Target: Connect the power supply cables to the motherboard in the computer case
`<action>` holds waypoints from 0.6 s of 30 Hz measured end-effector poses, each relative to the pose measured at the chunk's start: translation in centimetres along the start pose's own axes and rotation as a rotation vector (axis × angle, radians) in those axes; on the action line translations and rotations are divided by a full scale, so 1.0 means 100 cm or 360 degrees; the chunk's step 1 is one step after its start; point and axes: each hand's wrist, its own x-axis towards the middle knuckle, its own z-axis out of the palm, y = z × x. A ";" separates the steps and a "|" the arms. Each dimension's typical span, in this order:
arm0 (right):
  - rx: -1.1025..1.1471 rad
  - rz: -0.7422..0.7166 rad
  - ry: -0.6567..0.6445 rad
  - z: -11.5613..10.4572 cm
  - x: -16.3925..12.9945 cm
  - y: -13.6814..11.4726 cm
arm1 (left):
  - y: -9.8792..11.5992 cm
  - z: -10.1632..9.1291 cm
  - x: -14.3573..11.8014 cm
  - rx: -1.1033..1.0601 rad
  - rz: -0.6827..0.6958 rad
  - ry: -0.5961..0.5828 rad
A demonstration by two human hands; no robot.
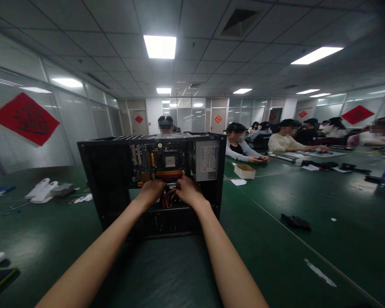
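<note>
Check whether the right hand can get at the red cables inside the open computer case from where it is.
Probably yes. The right hand is already inside the open computer case, right beside the red cables, and nothing stands between them. The left hand is close alongside.

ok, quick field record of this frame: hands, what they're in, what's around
left hand: inside the open black metal computer case, just below the motherboard; grip unclear
right hand: beside it, at the red cables; fingers hidden
case: upright on the dark green table, open side facing camera
inside case: grey power supply unit at upper right
nearby: small cardboard box, white plastic parts
others: seated people at right
</note>
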 end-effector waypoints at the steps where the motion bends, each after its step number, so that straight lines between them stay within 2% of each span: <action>1: 0.0003 0.0007 -0.0010 0.001 0.000 0.000 | 0.001 0.000 0.001 -0.0007 -0.0005 -0.0003; 10: 0.0071 -0.0113 -0.0072 0.019 0.005 0.005 | -0.001 0.000 0.004 -0.0082 -0.0052 -0.0009; 18: 0.0112 -0.0189 -0.0110 0.018 0.003 0.005 | -0.008 0.007 0.007 -0.0251 -0.0075 0.0047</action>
